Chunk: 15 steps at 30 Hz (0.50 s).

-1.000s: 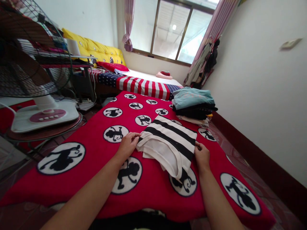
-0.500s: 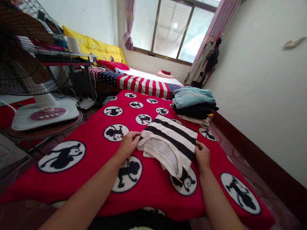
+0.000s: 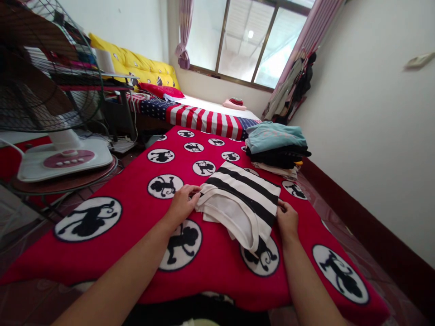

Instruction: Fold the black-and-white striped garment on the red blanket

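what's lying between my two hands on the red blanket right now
In the head view, a folded black-and-white striped garment lies between the left hand and right hand; both touch its edges.

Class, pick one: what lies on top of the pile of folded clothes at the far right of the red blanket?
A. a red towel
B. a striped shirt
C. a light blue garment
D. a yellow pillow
C: the pile of folded clothes is topped by a light blue garment, above dark ones.
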Motion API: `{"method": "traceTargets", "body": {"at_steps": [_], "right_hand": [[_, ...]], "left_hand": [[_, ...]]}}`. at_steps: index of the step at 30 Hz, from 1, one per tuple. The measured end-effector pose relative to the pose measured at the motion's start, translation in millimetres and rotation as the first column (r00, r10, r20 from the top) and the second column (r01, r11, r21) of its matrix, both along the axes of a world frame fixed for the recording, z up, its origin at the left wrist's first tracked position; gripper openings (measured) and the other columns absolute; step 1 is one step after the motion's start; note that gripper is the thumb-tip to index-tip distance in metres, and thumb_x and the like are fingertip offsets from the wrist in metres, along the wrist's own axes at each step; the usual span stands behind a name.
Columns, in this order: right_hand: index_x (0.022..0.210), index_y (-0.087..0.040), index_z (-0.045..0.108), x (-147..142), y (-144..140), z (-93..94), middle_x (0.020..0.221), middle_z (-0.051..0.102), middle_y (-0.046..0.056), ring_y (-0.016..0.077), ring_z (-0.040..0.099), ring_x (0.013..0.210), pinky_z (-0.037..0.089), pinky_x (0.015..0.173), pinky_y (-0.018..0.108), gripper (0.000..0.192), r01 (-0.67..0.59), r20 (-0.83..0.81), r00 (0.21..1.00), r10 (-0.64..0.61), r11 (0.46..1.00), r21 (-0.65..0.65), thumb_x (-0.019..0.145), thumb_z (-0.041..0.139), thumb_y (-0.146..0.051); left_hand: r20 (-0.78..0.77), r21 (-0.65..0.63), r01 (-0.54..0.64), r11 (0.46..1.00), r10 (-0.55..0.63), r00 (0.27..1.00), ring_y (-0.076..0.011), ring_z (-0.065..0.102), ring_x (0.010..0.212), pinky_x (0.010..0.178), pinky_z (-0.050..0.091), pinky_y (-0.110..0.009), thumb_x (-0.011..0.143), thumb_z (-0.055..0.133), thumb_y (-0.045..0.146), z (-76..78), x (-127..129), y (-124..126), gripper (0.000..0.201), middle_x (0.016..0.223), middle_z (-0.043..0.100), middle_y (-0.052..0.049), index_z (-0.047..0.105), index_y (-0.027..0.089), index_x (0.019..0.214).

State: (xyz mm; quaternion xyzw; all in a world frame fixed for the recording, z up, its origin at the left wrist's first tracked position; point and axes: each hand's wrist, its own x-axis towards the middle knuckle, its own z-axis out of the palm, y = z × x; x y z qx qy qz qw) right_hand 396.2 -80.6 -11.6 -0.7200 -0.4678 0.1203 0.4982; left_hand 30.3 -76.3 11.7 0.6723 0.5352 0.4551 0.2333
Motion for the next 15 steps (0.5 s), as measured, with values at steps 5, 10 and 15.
{"method": "traceTargets", "body": {"at_steps": [5,10,15], "right_hand": [[0.098,-0.013,0.07,0.5,-0.7,0.0,0.088,0.072,0.014,0.029,0.067,0.081,0.052,0.071,0.038,0.045,-0.01,-0.004,1.0,0.01,1.0,0.015,0.064,0.055,-0.037],[0.097,-0.013,0.071,0.3,-0.8,0.5,0.089,0.073,0.014,0.0287,0.068,0.082,0.052,0.072,0.038,0.043,-0.027,-0.021,0.999,0.028,0.999,0.03,0.064,0.056,-0.036],[0.097,-0.013,0.071,0.3,-0.7,0.5,0.087,0.073,0.013,0.0279,0.068,0.081,0.053,0.072,0.038,0.043,-0.026,-0.019,0.999,0.027,0.999,0.036,0.064,0.057,-0.036]], "left_hand": [[-0.016,0.011,-0.007,1.0,0.007,1.0,-0.0197,0.065,0.089,0.085,0.053,-0.034,0.081,0.051,0.026,0.8,0.4,-0.9,0.023,0.096,0.068,-0.008,0.067,0.015,0.095],[-0.018,0.027,-0.012,1.0,0.013,1.0,-0.0193,0.066,0.088,0.083,0.053,-0.033,0.081,0.051,0.026,0.0,0.5,-0.7,0.022,0.095,0.069,-0.007,0.067,0.017,0.093],[-0.024,0.038,-0.007,0.999,0.008,1.0,-0.0191,0.066,0.087,0.082,0.054,-0.033,0.081,0.052,0.026,0.6,0.2,-1.3,0.021,0.094,0.069,-0.006,0.067,0.018,0.093]]}}
